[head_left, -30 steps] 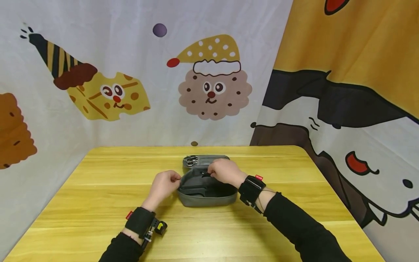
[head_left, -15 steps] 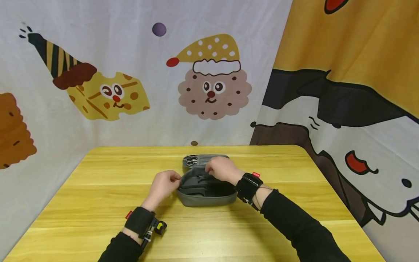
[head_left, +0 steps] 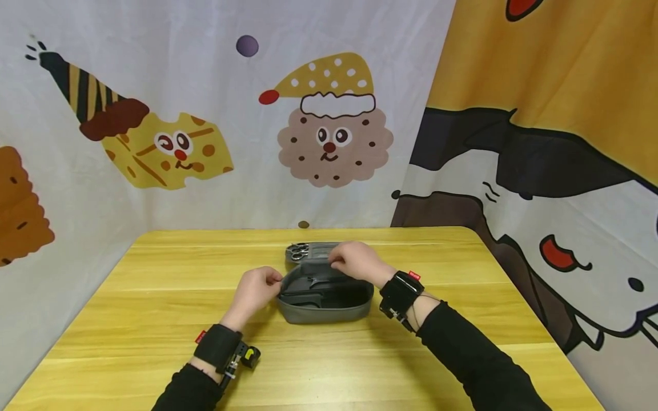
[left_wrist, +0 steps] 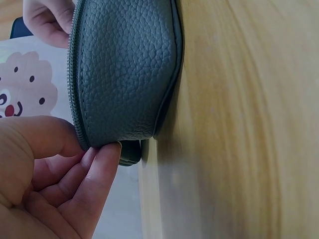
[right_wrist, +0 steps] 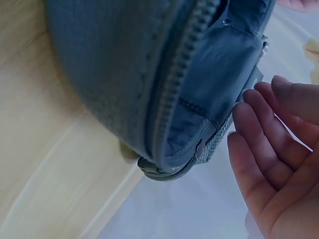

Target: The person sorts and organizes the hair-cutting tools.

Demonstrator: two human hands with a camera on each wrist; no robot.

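Note:
A grey zippered case (head_left: 324,315) with grained, leather-like walls stands unzipped on the table, its lid (head_left: 317,251) folded back behind it. Scissors (head_left: 298,252) with metal handles sit in the left part of the lid. My left hand (head_left: 254,294) pinches the case's left end, thumb and finger at the zip edge (left_wrist: 76,99). Over the back right of the opening is my right hand (head_left: 361,264); in the right wrist view its fingers (right_wrist: 254,124) are loosely bent beside the rim and hold nothing. Dark lining and a divider show inside; the deeper contents are hard to make out.
The wooden table (head_left: 169,319) extends around the case on all sides. Behind and to the right hangs a cloth (head_left: 205,211) printed with cartoon characters. Each wrist wears a black strap (head_left: 221,347) with a small camera.
My right hand drew back from inside the case, rising slightly left, then shifting right above the back rim. The dark thing at its fingertips earlier is no longer there. My left hand kept its pinch.

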